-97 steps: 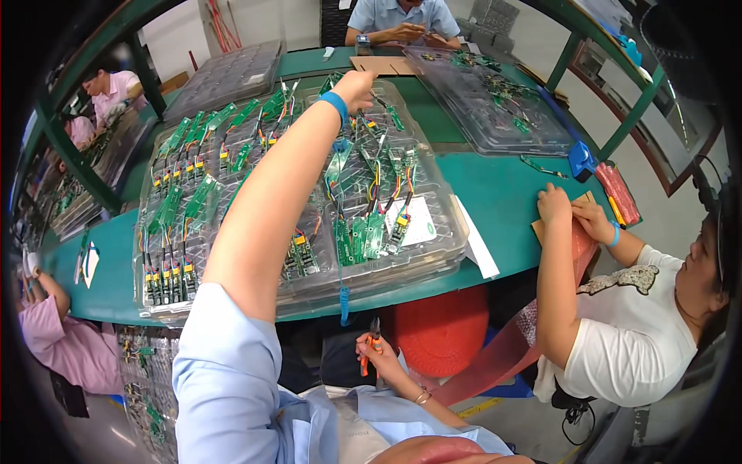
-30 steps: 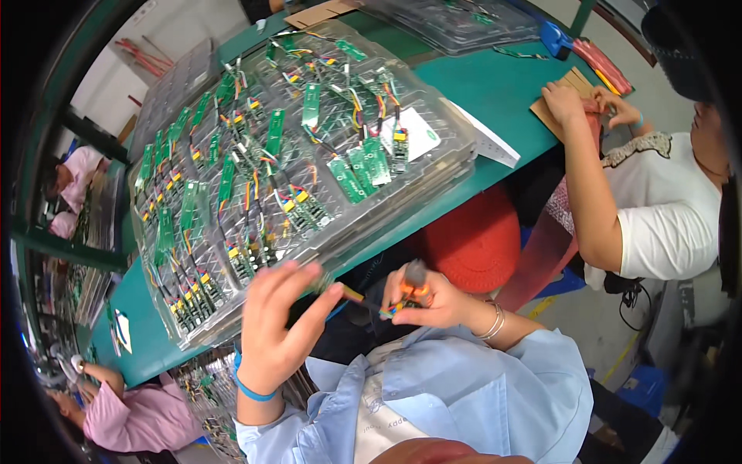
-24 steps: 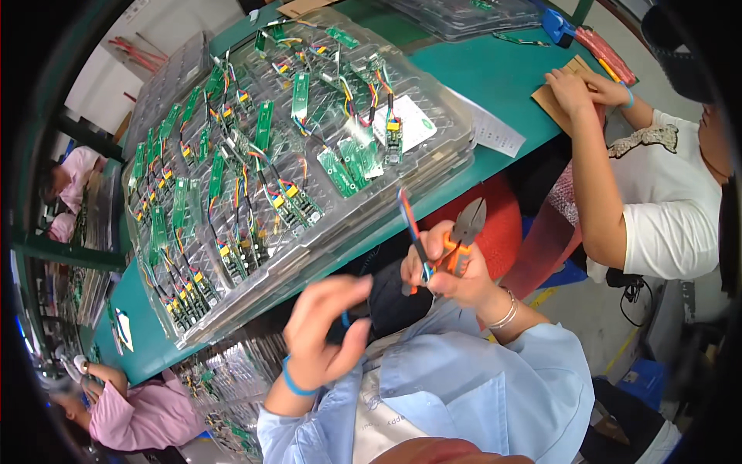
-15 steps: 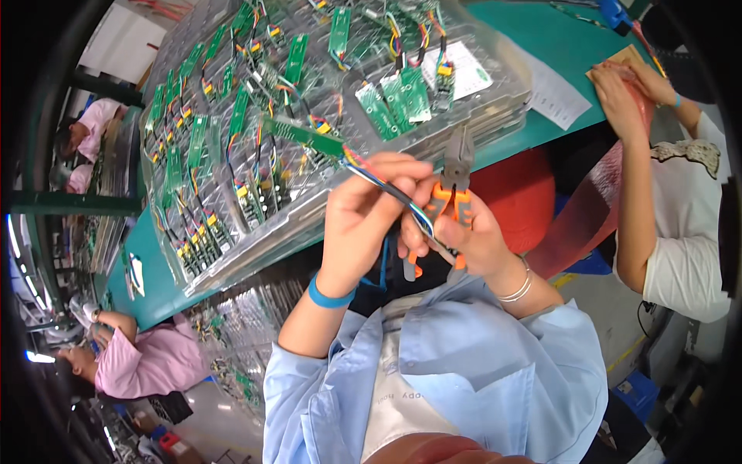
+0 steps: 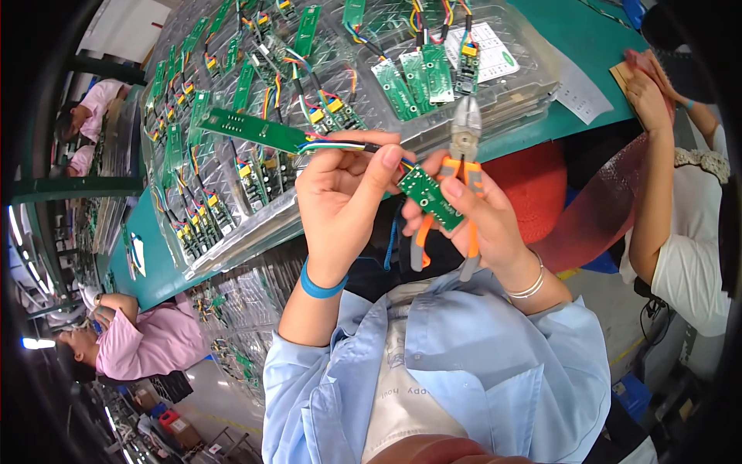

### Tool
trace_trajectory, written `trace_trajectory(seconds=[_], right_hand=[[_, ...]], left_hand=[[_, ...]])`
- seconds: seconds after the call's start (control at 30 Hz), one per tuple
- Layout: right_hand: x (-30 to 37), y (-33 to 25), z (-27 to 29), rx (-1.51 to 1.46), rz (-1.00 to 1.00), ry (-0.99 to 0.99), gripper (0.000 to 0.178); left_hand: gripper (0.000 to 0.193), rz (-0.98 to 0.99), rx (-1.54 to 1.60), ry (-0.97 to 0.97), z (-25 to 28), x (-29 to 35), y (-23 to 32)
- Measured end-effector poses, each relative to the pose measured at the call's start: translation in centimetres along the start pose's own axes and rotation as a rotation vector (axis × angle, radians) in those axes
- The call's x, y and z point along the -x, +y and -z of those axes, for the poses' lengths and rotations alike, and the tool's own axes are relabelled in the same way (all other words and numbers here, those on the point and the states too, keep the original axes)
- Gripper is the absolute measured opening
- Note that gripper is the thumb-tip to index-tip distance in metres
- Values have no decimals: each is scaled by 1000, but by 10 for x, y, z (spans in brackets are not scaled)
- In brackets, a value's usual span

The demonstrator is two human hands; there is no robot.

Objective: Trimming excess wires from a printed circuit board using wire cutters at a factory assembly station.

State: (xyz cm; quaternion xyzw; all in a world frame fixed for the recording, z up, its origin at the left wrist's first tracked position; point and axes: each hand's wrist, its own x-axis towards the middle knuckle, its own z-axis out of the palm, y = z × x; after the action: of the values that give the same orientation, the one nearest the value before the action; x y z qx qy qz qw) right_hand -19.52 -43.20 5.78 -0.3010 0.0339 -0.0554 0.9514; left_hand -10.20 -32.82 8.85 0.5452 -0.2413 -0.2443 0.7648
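Between thumb and fingers, my left hand (image 5: 336,205) pinches a cable of coloured wires (image 5: 344,145) with a black sleeve. A long green circuit board (image 5: 251,130) sticks out to the left from one end of the cable, above the trays. At its other end is a small green circuit board (image 5: 430,197), gripped by my right hand (image 5: 495,228). That same hand also holds combination pliers (image 5: 466,131) with orange and grey handles. The pliers' jaws point away from me and look closed on nothing. My palms hide parts of the wires and handles.
Stacked clear plastic trays (image 5: 232,251) full of wired circuit boards stand on the green table (image 5: 154,271). Several boards and a white printed sheet (image 5: 487,54) lie on the right part. A red stool (image 5: 522,197) is beyond my right hand. Co-workers sit at both sides.
The long board has swung left and flatter as my left hand turned. The small board now shows its green face in my right hand. The pliers have risen slightly, their handles spread wider.
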Motion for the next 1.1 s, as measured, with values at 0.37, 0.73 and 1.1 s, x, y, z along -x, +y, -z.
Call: trace_trajectory(seconds=[0.37,0.73,1.1], right_hand=[[3,3,6,-21,6,-13,25],[2,8,10,-60,28,-17,26],[12,19,11,407,174,-17,25]], left_hand=[[18,-63,-54,31,5,-2,-6],[19,-76,-13,-8,5,-4,-8],[48,42,146,-183,16,6,4]])
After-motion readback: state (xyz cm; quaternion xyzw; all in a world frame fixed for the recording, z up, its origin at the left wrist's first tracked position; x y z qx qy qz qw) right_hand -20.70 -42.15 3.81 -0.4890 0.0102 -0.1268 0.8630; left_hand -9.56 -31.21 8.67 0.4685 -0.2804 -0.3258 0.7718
